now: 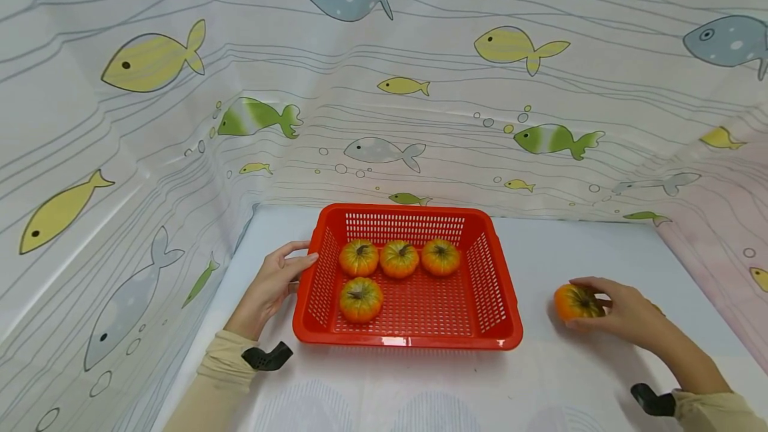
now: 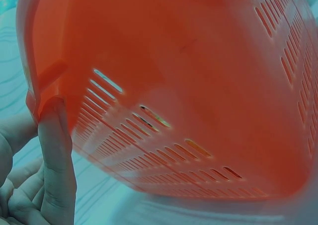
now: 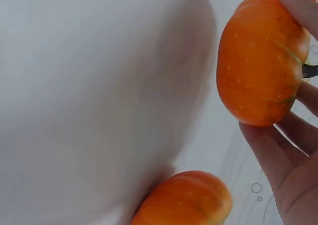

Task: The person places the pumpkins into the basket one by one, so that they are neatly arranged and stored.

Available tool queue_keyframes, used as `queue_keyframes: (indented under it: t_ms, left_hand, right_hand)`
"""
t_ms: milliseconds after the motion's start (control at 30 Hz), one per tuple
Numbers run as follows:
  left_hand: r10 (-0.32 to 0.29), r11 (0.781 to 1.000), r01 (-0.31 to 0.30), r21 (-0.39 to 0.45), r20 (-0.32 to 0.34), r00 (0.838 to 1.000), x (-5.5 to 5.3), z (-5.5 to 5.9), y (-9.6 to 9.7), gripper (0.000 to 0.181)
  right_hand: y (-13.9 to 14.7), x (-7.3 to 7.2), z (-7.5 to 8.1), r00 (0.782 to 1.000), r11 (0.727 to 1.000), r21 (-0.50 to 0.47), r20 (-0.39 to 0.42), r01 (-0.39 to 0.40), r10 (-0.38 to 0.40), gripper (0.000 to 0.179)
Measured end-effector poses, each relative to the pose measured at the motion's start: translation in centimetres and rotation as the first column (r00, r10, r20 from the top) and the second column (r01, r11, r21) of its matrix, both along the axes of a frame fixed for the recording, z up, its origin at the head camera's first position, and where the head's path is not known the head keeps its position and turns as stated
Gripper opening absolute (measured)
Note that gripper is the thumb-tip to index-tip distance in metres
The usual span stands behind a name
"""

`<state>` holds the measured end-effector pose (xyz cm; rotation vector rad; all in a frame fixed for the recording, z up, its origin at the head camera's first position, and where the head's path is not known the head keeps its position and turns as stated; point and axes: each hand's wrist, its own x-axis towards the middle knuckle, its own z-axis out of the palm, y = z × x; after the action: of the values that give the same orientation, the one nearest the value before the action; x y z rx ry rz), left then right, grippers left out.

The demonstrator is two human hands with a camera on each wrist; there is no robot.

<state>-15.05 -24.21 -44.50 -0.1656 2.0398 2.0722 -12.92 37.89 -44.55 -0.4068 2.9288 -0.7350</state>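
Observation:
A red plastic basket (image 1: 408, 341) with slotted walls stands on the table, holding several small orange-and-green pumpkins (image 1: 441, 257). At its left side my left hand (image 1: 273, 285) grips the rim, and the left wrist view shows the fingers at the edge of the basket wall (image 2: 189, 86). Off to the right of the basket, my right hand (image 1: 624, 312) holds another small pumpkin (image 1: 576, 303) between thumb and fingers. The right wrist view shows this held pumpkin (image 3: 261, 61) with its dark stem toward the palm. A second loose pumpkin (image 3: 186, 200) lies below it, mostly hidden behind the hand in the head view.
A white cloth with fish drawings (image 1: 384, 112) rises behind the table and along both sides. The white tabletop (image 1: 384, 385) has pale striped circles near the front. Black curved pieces (image 1: 267, 357) are worn at both wrists, over beige sleeves.

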Motion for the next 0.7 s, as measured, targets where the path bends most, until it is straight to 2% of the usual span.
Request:
queue_keyframes:
  t_ms: [233,467,700]
  left_hand:
    - [0.003,1.0,-0.003,-0.004,0.003,1.0,-0.1,-0.1,0.0,0.06]
    - [0.003,1.0,-0.003,0.003,0.001,1.0,-0.1,0.0,0.0,0.059]
    - [0.011,1.0,-0.011,0.006,0.012,1.0,-0.1,0.1,0.0,0.057]
  right_hand:
    - [-0.8,-0.4,0.9,0.993,0.999,-0.016,-0.108,-0.052,0.05,0.074]
    - [-1.9,-0.8,2.1,0.994,0.997,-0.049,-0.096,-0.065,0.06,0.075]
    - [-2.8,-1.4,3.5,0.988,0.994,-0.062,-0.13,-0.09,0.081,0.074]
